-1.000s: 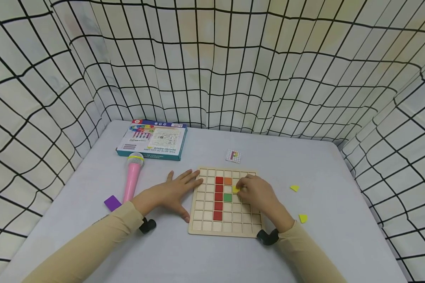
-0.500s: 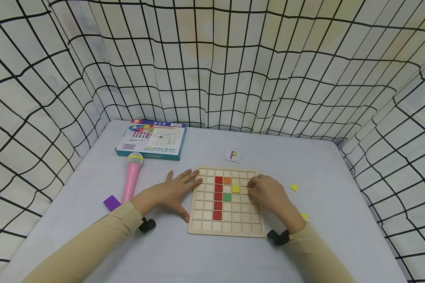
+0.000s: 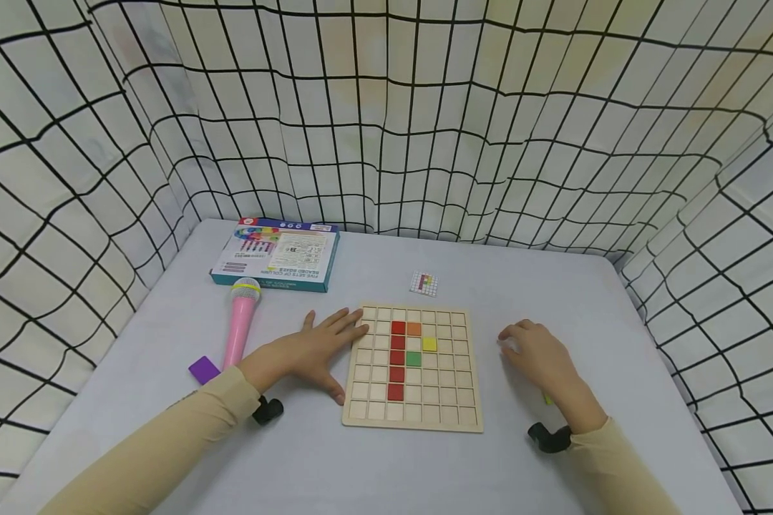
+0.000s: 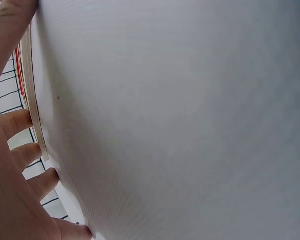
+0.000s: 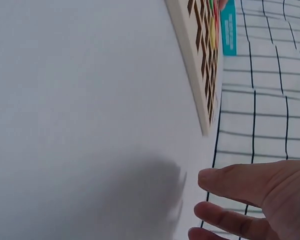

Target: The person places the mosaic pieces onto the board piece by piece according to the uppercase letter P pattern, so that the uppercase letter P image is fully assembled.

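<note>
A wooden grid board [image 3: 447, 408] lies in the middle of the table. Set in its squares are a column of red tiles [image 3: 396, 358], an orange tile [image 3: 414, 329], a green tile [image 3: 414, 359] and a yellow tile [image 3: 429, 344]. My left hand [image 3: 315, 350] rests with spread fingers at the board's left edge; the left wrist view shows its fingertips along that edge. To the right of the board my right hand [image 3: 540, 357] hovers over the table, fingers loosely bent with nothing between them. Beneath its wrist a yellow-green piece [image 3: 547, 399] peeks out, mostly hidden.
A small pattern card [image 3: 424, 284] lies behind the board. At the back left is a flat box [image 3: 277, 255]. A pink toy microphone [image 3: 240, 332] and a purple tile [image 3: 204, 370] lie left of my left hand. Black-lined cloth walls [image 3: 425, 129] surround the table.
My right hand has let go of the yellow tile, leaving it in its square, and moved right off the board, now covering the loose yellow pieces. The left hand has stayed put.
</note>
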Action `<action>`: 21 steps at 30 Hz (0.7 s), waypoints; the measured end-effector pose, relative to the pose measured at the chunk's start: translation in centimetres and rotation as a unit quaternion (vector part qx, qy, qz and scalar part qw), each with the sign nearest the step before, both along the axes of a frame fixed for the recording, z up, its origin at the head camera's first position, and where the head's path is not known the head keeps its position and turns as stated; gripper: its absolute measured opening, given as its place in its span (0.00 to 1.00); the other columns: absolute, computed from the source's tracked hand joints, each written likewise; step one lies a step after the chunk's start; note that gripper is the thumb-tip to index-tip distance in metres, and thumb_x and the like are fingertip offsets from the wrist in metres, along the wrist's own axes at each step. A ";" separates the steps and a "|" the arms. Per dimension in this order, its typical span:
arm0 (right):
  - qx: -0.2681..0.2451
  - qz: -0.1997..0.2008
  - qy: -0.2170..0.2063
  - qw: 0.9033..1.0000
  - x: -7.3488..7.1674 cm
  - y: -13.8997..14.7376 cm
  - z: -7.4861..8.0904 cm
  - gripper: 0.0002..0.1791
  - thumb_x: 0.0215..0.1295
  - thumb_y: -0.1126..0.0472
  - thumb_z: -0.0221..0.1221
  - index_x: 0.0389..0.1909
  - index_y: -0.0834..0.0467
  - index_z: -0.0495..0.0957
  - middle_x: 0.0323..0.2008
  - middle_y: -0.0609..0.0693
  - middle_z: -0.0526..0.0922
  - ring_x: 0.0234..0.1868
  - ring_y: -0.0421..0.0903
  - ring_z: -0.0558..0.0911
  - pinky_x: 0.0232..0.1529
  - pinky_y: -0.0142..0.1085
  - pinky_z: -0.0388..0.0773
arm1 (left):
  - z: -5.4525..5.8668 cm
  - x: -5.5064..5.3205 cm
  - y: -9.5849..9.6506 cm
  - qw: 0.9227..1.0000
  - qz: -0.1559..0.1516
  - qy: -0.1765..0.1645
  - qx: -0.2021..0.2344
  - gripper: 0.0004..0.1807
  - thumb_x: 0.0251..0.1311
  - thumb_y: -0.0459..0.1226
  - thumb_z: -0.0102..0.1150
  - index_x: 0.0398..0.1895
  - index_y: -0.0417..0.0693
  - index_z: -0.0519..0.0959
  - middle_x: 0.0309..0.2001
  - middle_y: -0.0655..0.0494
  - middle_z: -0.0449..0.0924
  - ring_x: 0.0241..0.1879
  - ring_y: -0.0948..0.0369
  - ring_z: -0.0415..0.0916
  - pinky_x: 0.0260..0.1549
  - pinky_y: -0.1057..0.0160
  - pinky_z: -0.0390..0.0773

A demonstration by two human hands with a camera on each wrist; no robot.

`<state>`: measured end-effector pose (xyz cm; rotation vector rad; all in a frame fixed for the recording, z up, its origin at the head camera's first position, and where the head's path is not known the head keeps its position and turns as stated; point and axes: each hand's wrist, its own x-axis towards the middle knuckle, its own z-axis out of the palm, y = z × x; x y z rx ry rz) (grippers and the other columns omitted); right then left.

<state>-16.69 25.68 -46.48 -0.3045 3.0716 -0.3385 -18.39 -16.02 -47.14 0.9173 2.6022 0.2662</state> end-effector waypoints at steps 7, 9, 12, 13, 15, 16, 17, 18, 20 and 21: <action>0.002 -0.021 -0.010 1.000 -0.1 2.5 -0.1 0.21 0.71 0.68 0.60 0.64 0.58 0.80 0.65 0.66 0.76 0.64 0.68 0.76 0.58 0.64 0.77 | 0.0 -0.1 -0.1 1.000 0.000 -0.002 -0.002 0.74 0.33 0.72 0.77 0.84 0.55 0.52 0.85 0.49 0.38 0.83 0.42 0.34 0.66 0.17 0.38; 0.003 -0.022 -0.012 1.000 -0.2 2.9 -0.1 0.23 0.70 0.70 0.59 0.65 0.58 0.79 0.66 0.67 0.76 0.65 0.69 0.76 0.58 0.64 0.77 | 0.0 -0.1 -0.1 1.000 -0.001 -0.001 -0.001 0.74 0.33 0.72 0.77 0.84 0.55 0.52 0.85 0.49 0.38 0.83 0.42 0.34 0.66 0.17 0.38; 0.003 -0.023 -0.018 1.000 -0.2 3.5 -0.1 0.23 0.70 0.71 0.59 0.64 0.58 0.80 0.65 0.67 0.77 0.65 0.70 0.76 0.57 0.65 0.77 | -0.1 -0.1 -0.2 1.000 -0.002 -0.001 -0.001 0.74 0.33 0.72 0.76 0.84 0.55 0.52 0.85 0.49 0.37 0.83 0.42 0.34 0.66 0.17 0.38; 0.003 -0.024 -0.021 0.999 -0.2 3.6 -0.1 0.22 0.70 0.71 0.59 0.64 0.59 0.80 0.65 0.68 0.77 0.64 0.71 0.76 0.57 0.65 0.77 | -0.1 -0.1 -0.2 1.000 -0.003 -0.002 -0.001 0.74 0.33 0.72 0.76 0.84 0.55 0.52 0.85 0.49 0.37 0.83 0.42 0.34 0.66 0.17 0.38; 0.001 -0.027 -0.027 0.999 -0.2 3.8 0.0 0.21 0.69 0.71 0.58 0.62 0.59 0.81 0.64 0.68 0.78 0.64 0.71 0.76 0.57 0.65 0.77 | -0.2 -0.2 -0.2 1.000 -0.003 -0.002 -0.001 0.75 0.33 0.73 0.76 0.84 0.55 0.52 0.85 0.49 0.37 0.83 0.42 0.34 0.66 0.17 0.38; 0.001 -0.029 -0.030 0.999 -0.2 3.9 0.0 0.21 0.69 0.71 0.58 0.61 0.59 0.82 0.63 0.68 0.78 0.63 0.71 0.76 0.57 0.65 0.77 | -0.2 -0.2 -0.2 1.000 -0.003 -0.003 0.000 0.75 0.33 0.73 0.76 0.84 0.55 0.52 0.85 0.49 0.37 0.83 0.42 0.34 0.66 0.17 0.38; -0.002 -0.031 -0.032 0.999 -0.2 4.0 0.0 0.20 0.69 0.71 0.58 0.60 0.60 0.82 0.62 0.68 0.79 0.62 0.71 0.77 0.56 0.64 0.77 | -0.2 -0.2 -0.2 1.000 -0.003 -0.003 -0.001 0.75 0.33 0.73 0.76 0.84 0.55 0.52 0.85 0.49 0.37 0.83 0.42 0.34 0.66 0.17 0.38; -0.004 -0.032 -0.034 0.999 -0.2 4.1 0.0 0.19 0.68 0.72 0.59 0.59 0.60 0.82 0.60 0.68 0.80 0.60 0.70 0.79 0.55 0.64 0.78 | -0.2 -0.2 -0.2 1.000 -0.003 -0.003 -0.001 0.75 0.33 0.73 0.76 0.84 0.55 0.52 0.85 0.49 0.37 0.83 0.42 0.34 0.66 0.17 0.38; -0.010 -0.033 -0.039 0.999 -0.2 4.2 0.0 0.19 0.67 0.72 0.60 0.58 0.61 0.83 0.56 0.68 0.82 0.56 0.69 0.81 0.52 0.61 0.80 | -0.2 -0.2 -0.1 1.000 -0.003 -0.003 -0.002 0.75 0.32 0.73 0.76 0.84 0.55 0.52 0.85 0.49 0.37 0.83 0.42 0.34 0.66 0.17 0.38; -0.012 -0.034 -0.042 0.998 -0.2 4.2 0.0 0.18 0.67 0.72 0.60 0.57 0.61 0.83 0.54 0.67 0.83 0.54 0.68 0.82 0.50 0.60 0.81 | -0.2 -0.2 -0.1 1.000 -0.002 -0.003 -0.003 0.75 0.32 0.73 0.76 0.84 0.55 0.52 0.86 0.49 0.37 0.83 0.42 0.34 0.66 0.17 0.38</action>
